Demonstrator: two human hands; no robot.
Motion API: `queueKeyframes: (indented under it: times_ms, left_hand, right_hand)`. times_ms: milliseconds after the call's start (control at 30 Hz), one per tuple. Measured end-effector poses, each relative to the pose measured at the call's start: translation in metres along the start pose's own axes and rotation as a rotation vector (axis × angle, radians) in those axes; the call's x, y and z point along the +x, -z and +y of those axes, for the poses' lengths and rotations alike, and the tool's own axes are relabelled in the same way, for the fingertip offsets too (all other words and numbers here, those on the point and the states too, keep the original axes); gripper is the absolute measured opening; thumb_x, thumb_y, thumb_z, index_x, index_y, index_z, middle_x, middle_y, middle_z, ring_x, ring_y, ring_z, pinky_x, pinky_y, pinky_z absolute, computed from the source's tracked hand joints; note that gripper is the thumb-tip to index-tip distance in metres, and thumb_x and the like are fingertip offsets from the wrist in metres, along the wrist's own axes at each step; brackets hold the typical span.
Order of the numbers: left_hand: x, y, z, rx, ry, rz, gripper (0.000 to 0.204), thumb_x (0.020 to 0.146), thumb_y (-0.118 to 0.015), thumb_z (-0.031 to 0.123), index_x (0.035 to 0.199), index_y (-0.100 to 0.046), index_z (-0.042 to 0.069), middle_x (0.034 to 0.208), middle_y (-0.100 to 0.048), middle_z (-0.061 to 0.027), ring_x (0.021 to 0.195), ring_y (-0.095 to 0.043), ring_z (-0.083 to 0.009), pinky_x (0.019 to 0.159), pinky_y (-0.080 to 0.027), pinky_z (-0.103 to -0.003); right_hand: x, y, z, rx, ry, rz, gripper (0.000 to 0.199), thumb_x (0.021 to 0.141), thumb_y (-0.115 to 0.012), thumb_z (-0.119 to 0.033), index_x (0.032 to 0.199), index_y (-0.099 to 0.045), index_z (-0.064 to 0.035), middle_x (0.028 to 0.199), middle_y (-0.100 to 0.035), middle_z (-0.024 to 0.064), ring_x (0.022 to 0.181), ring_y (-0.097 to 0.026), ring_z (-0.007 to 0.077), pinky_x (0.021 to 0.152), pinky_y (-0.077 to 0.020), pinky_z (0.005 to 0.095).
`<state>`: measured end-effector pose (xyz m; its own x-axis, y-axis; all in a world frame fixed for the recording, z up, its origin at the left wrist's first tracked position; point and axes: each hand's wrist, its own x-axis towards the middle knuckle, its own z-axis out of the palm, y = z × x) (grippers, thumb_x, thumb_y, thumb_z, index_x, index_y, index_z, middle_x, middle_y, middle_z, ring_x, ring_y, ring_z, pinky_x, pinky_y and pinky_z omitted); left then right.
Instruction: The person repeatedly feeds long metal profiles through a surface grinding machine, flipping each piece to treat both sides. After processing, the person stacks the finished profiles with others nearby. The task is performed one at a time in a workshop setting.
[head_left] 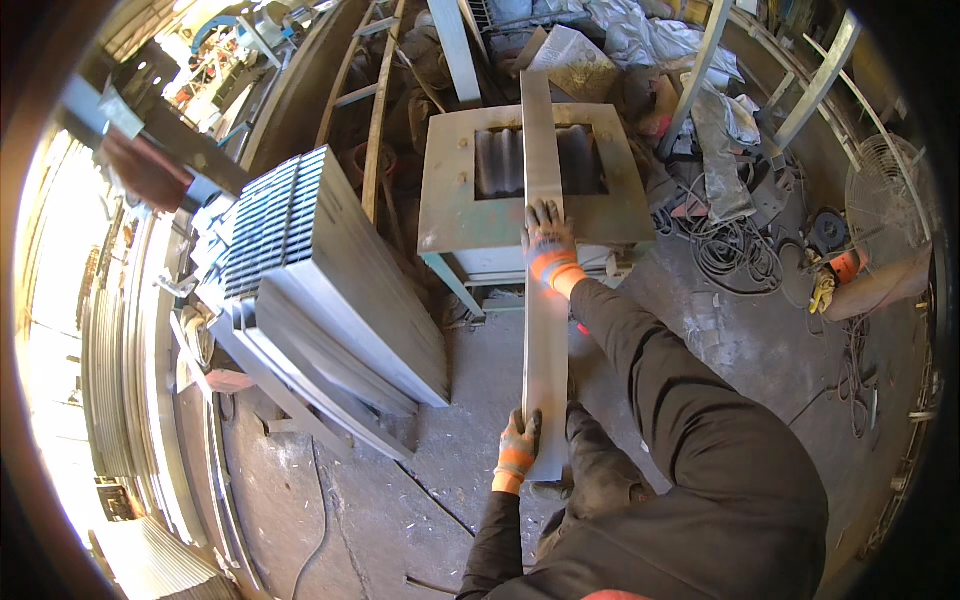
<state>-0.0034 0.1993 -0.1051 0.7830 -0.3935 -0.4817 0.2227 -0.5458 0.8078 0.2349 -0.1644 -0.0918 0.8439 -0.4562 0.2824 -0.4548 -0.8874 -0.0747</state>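
Note:
A long, flat grey metal strip (546, 345) runs from near my legs over the top of a metal machine stand (440, 215). It crosses the stand's rectangular opening, where dark ribbed surfaces show. My left hand (516, 448), in a grey and orange glove, is closed around the strip's left edge at the near end. Farther up, my right hand (549, 245) in a matching glove lies on the strip's upper face, its fingers stretched forward. The strip's underside is hidden.
Left of the stand leans a tall stack of metal lengths (345, 250). Coiled cables (735, 255) and a floor fan (885, 180) occupy the right side. Wooden rails (378, 110) and crumpled sheeting lie behind. A thin cable (325, 510) crosses the floor at lower left.

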Motion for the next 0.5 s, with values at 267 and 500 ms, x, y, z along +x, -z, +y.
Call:
queueKeyframes:
  times_ms: [267,500]
  left_hand:
    - [-0.179,0.016,-0.134,-0.041,-0.032,-0.016,0.052,0.113,-0.07,0.052,0.14,-0.068,0.009,0.121,-0.081,-0.0288,0.118,-0.077,-0.0517,0.097,-0.06,-0.055]
    - [-0.278,0.026,-0.184,-0.071,0.011,-0.033,0.054,0.111,-0.073,0.054,0.138,-0.068,0.007,0.121,-0.082,-0.0274,0.117,-0.078,-0.0491,0.096,-0.061,-0.054]
  right_hand:
    - [-0.206,0.042,-0.063,-0.022,0.001,-0.082,0.068,0.114,-0.051,-0.046,0.171,-0.052,-0.0087,0.186,-0.039,0.0149,0.172,-0.034,0.0375,0.126,-0.0338,0.0746]
    - [-0.31,0.068,-0.087,0.091,0.022,-0.087,0.076,0.11,-0.057,-0.05,0.174,-0.046,-0.0105,0.187,-0.037,0.0139,0.174,-0.03,0.0377,0.127,-0.0304,0.0763]
